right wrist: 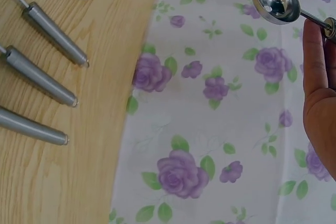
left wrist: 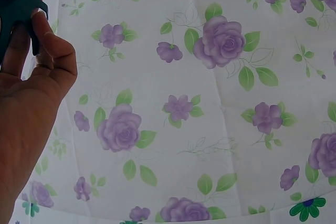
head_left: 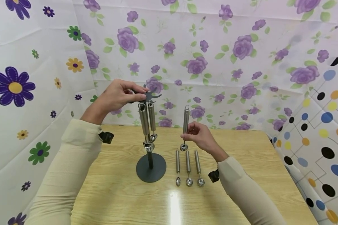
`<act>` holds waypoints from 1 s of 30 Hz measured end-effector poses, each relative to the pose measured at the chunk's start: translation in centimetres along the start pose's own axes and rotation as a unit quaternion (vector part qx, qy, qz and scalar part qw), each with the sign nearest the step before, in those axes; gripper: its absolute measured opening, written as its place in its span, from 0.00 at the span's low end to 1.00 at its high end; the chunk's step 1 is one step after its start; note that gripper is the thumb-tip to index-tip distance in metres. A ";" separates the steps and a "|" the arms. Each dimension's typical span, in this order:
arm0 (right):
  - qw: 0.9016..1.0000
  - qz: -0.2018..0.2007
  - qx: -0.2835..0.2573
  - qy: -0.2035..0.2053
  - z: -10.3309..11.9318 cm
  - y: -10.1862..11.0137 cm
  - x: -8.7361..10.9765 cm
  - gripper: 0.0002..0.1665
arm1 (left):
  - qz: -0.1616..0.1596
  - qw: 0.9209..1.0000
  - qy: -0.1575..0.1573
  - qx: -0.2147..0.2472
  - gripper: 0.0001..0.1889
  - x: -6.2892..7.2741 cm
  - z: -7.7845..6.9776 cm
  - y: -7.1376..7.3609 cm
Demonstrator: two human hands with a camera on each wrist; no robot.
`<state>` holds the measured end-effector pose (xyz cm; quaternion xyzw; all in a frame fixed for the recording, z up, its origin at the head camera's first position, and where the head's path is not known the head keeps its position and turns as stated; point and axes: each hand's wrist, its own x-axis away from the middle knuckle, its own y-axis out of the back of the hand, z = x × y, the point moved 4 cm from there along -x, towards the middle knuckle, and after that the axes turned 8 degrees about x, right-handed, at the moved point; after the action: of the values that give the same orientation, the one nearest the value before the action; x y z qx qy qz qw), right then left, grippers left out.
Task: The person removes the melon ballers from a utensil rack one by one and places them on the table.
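Observation:
At the top of a dark metal stand (head_left: 151, 175), my left hand (head_left: 119, 94) pinches one of the hooked arms between thumb and fingers. Steel melon ballers (head_left: 144, 122) hang from its hooks with their bowls downward; some overlap, so their number is hard to tell. To the right of the stand, my right hand (head_left: 200, 136) grips another melon baller (head_left: 186, 118) low on its handle. It is upright above the table, ring end up, and its round bowl (right wrist: 276, 1) shows in the right wrist view. Below it, 3 melon ballers (head_left: 188, 162) lie side by side.
The wooden table (head_left: 115, 193) carries the stand and the lying melon ballers. A purple-flowered cloth (head_left: 219, 72) hangs behind it. Patterned cloths with large flowers (head_left: 14, 87) and coloured dots (head_left: 328, 153) hang at the left and right.

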<state>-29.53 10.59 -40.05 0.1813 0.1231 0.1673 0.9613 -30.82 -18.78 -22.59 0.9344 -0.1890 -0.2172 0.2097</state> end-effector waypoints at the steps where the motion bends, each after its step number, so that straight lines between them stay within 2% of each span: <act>1: 1.000 -0.001 0.001 -0.002 -0.2 0.1 0.1 0.14 | -0.001 1.000 0.000 -0.001 0.09 0.0 0.0 0.0; 21: 0.998 -0.013 0.009 -0.055 -5.5 1.6 3.1 0.17 | 0.001 1.000 -0.015 -0.009 0.09 -0.1 0.2 0.1; 30: 0.996 -0.020 -0.012 -0.082 -7.6 1.8 4.0 0.18 | 0.007 1.000 -0.017 -0.003 0.10 0.0 0.1 0.1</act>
<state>-28.59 15.95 -46.96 0.1803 0.0452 0.1343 0.9734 -30.83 -18.86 -22.65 0.9286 -0.1982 -0.2325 0.2106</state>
